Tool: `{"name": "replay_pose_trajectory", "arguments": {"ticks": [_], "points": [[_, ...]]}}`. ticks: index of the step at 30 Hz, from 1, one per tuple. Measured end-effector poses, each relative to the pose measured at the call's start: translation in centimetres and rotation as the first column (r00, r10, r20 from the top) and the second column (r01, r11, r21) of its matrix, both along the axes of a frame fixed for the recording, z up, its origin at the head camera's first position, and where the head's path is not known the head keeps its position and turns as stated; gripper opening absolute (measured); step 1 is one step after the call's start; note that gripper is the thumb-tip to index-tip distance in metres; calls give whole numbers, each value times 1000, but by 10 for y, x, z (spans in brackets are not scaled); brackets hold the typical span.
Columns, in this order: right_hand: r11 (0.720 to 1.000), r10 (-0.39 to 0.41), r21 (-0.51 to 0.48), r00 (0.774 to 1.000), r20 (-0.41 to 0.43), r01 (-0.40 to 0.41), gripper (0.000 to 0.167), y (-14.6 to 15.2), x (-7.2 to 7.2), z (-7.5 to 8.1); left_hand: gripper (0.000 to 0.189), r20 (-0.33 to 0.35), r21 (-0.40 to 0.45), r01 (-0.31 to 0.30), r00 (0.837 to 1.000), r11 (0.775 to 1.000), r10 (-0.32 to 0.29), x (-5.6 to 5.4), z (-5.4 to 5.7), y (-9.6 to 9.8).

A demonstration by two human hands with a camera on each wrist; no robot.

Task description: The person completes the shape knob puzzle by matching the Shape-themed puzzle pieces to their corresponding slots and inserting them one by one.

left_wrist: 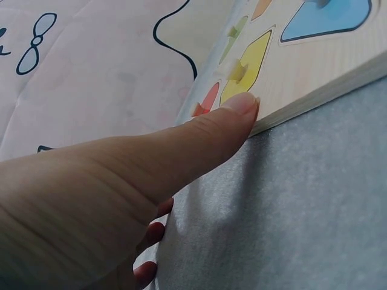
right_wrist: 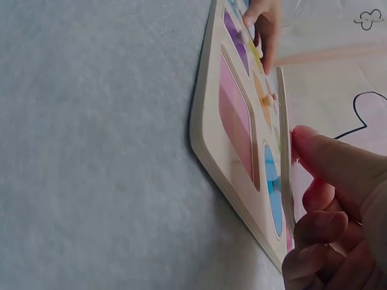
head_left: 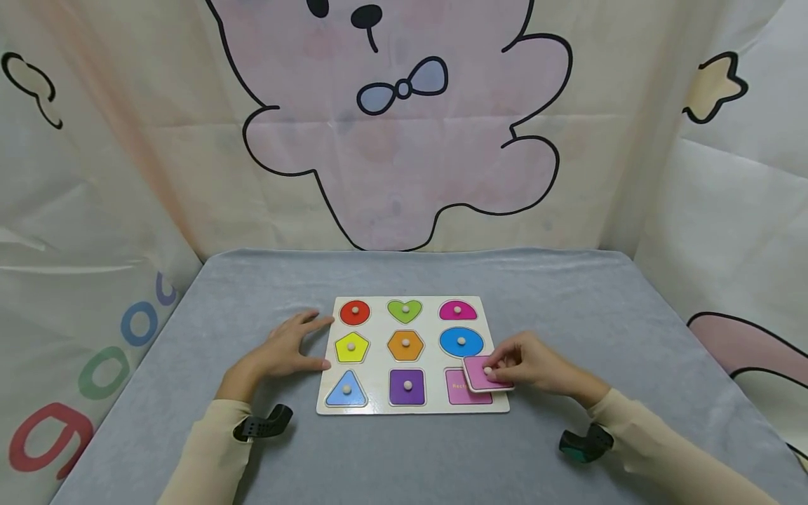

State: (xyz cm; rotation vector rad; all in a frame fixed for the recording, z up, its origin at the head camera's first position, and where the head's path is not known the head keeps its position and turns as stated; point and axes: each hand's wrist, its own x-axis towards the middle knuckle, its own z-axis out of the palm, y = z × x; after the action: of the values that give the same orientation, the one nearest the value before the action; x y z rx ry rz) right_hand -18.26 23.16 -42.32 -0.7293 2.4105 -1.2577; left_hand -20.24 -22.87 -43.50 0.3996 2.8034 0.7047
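Note:
A wooden shape puzzle board (head_left: pixel 379 358) lies flat on the grey cloth. My right hand (head_left: pixel 533 366) pinches the knob of a pink rectangular puzzle piece (head_left: pixel 475 375). In the right wrist view that piece (right_wrist: pixel 286 145) stands tilted above the board, apart from its pink recess (right_wrist: pixel 236 115), which it partly covers in the head view. At the board's left edge, my left hand (head_left: pixel 284 345) touches the rim with its thumb and a fingertip, fingers spread. The left wrist view shows the thumb (left_wrist: pixel 205 136) on the edge near the yellow pentagon (left_wrist: pixel 251 66).
Other knobbed pieces sit in their recesses, among them a red circle (head_left: pixel 355 313), blue oval (head_left: pixel 461 342), purple square (head_left: pixel 407 387) and blue triangle (head_left: pixel 346 390). Grey cloth (head_left: pixel 404 456) surrounds the board. Printed curtains (head_left: pixel 404 154) hang behind and at both sides.

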Motion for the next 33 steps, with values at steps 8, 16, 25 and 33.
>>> {"name": "replay_pose_trajectory", "arguments": {"ticks": [8, 16, 25, 33], "points": [[1000, 6, 5, 1000, -9, -6, 16, -10, 0, -3, 89, 12, -6, -7, 1000, 1000, 7, 1, 1, 1], [1000, 18, -5, 1000, -15, -18, 15, -19, -2, -9, 89, 12, -7, -10, 1000, 1000, 10, 0, 2, 1], [999, 27, -25, 1000, -2, -27, 14, -25, 0, -15, 89, 14, -9, -3, 1000, 1000, 3, -1, 1, 0], [1000, 5, -1, 1000, 17, -5, 13, -27, 2, -16, 89, 19, -14, -4, 1000, 1000, 4, -3, 2, 0]]}}
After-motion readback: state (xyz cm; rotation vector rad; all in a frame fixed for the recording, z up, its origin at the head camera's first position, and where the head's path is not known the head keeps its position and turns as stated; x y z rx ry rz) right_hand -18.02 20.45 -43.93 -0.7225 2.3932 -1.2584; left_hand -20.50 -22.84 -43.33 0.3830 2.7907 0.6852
